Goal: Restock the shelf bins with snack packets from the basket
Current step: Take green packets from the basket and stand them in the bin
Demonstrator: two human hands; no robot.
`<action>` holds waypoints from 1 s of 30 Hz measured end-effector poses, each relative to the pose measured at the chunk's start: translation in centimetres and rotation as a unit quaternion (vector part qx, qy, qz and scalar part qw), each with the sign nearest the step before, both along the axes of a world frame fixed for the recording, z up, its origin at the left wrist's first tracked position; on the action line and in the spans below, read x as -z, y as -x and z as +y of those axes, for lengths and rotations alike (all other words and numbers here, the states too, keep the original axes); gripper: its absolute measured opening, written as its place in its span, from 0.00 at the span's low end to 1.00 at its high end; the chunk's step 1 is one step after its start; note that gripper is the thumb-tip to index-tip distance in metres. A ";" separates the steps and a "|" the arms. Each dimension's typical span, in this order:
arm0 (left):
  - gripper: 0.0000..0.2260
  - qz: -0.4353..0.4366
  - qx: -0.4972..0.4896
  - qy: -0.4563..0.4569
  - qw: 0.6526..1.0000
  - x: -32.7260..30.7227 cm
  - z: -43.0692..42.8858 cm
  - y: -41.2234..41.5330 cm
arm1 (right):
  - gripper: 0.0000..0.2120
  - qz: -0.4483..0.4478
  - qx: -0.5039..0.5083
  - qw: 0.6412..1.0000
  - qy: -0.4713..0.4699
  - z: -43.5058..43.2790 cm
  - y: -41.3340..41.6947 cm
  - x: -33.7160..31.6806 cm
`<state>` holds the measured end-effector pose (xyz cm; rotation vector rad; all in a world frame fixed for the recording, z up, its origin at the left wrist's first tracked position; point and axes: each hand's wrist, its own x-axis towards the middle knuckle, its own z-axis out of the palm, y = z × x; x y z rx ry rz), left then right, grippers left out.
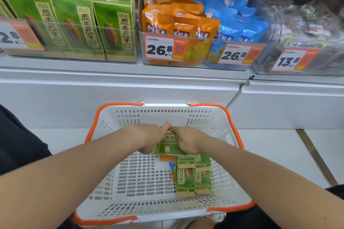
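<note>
Far left on the shelf I see the green bin [74,24], its clear front holding upright green-and-tan packets in rows. I take that as my target. It lies up and to the left of my hands, so my left hand [149,138] is the nearer one for the lift. That hand curls its fingers round the left end of a green pack [170,148], held above the floor of the basket [104,117]. The pack's long axis runs across, from hand to hand, with its face up. My right hand [189,142] grips the other end, fingers curled over it, and the two hands nearly touch at the pack's far edge. Below and right of the grip, more green packs [193,174] lie flat in the basket, long axes running toward me, with a slip of an orange pack [166,158] under them. On the shelf right of the green bin, the orange bin [175,24] and the blue bin [232,18] look well filled. I judge the pack needs standing upright before it goes in.
</note>
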<state>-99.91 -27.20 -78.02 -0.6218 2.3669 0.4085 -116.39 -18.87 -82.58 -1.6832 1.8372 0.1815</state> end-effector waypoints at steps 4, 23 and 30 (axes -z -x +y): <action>0.43 0.037 -0.026 0.010 0.999 -0.1 -1.2 -1.5 | 0.15 -0.118 0.157 0.978 0.076 -0.6 -0.9 -1.2; 0.11 0.465 -0.355 -0.044 0.810 -5.8 -7.4 -6.2 | 0.09 -0.313 0.177 0.895 0.265 -4.0 -6.2 -6.0; 0.32 0.608 -0.421 0.042 0.672 -11.5 -7.0 -6.4 | 0.07 -0.290 0.157 0.831 0.448 -6.4 -9.0 -12.0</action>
